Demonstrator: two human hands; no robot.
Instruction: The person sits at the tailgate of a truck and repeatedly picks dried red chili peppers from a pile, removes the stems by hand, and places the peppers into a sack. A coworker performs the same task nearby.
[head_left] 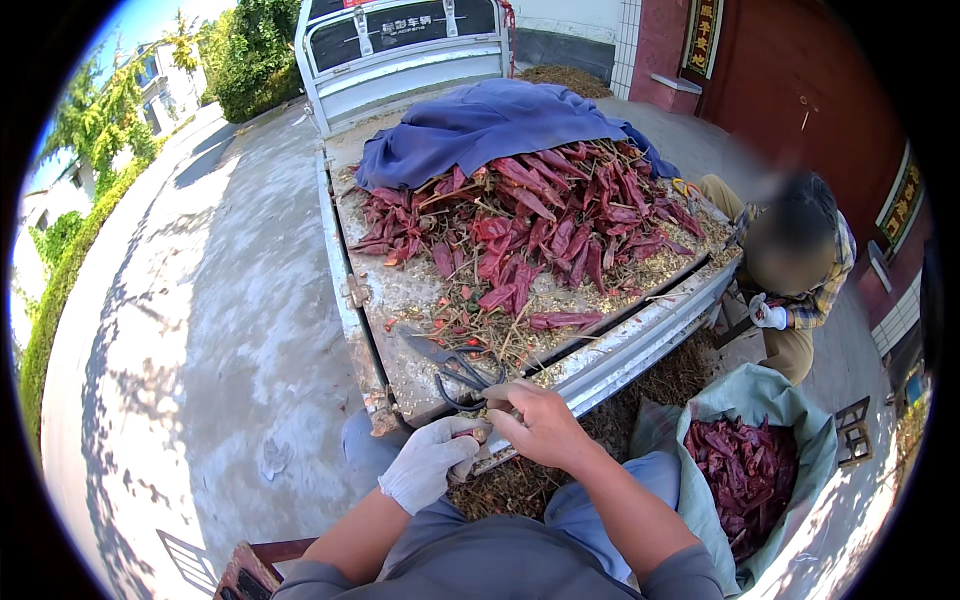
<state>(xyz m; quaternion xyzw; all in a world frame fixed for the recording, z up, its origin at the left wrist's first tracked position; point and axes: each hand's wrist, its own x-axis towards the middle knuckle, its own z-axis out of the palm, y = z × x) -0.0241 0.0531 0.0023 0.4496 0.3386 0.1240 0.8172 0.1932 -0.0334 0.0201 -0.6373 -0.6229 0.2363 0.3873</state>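
Writing first: far beyond the fingertips, the truck's dark rear panel (345,45) carries pale lettering, and off to their upper right two dark strips, an upper one (703,38) and a lower one (902,200), show gold characters beside the red door (790,95). In close, and here are the hands! The left hand (428,465), in a white knitted glove, has its fingers curled in tight, gripping a small reddish piece (474,434) that pokes out at the tips. The right hand (541,424), bare, comes in just beside it, thumb and forefinger held narrow; whether anything sits between them, I cannot tell. Just ahead of those fingers, black-handled scissors (447,358) lie on the truck bed (405,385), loops toward the hands, blades pointing away. Farther ahead, there's the big heap of dried red peppers (560,215), with stems and crumbs scattered toward the fingers and a blue cloth (490,130) draped over its back. Right of the hands and nearer the body, a pale green sack (815,440) gapes, loaded with more red peppers (740,470). And well out to the right, a crouching co-worker in a checked shirt (840,262) shows a white-gloved hand (767,312).
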